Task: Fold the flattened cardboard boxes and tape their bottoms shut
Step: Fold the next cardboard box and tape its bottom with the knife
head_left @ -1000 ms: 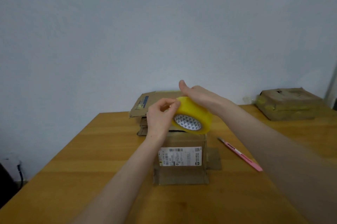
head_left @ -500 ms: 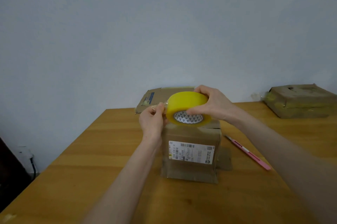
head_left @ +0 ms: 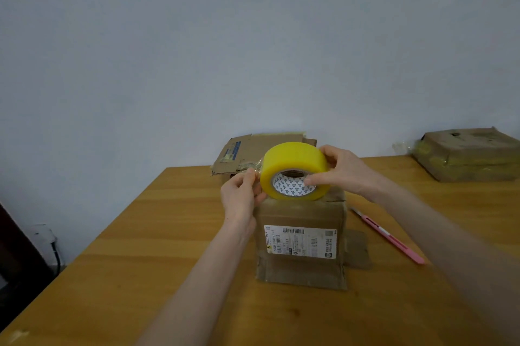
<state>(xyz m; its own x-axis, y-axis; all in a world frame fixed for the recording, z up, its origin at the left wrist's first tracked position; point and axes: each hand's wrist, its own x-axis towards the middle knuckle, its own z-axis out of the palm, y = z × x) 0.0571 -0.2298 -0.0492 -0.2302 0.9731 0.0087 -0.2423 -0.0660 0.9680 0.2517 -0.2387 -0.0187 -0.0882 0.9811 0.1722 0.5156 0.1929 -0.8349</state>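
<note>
Two hands are busy with one box. On the left, our left hand (head_left: 241,196) has a tight grip on the loose tape end (head_left: 253,170), pinching it just beside the roll. Behind it some flat cardboard (head_left: 247,148) leans by the wall. Next comes the yellow tape roll (head_left: 292,161), held just over the top of the cardboard box (head_left: 301,264). The box stands folded on the table (head_left: 135,247), with a white label (head_left: 300,241) facing us. Our right hand (head_left: 349,174) has its grip curled round the roll, with one fingertip at the hole. Further right lie a pink cutter (head_left: 389,240) and a pile of taped boxes (head_left: 470,154).

We think we are just starting to tape this box. Next we need to pull more tape out, stick the end down on the box, run it over the flaps and press it flat. The roll hides the flaps, so we cannot tell if they sit shut.

One second ago our right hand lay over the top of the roll, and our left fingers were picking at it. Now the end has come off, and a little clear strip shows.
</note>
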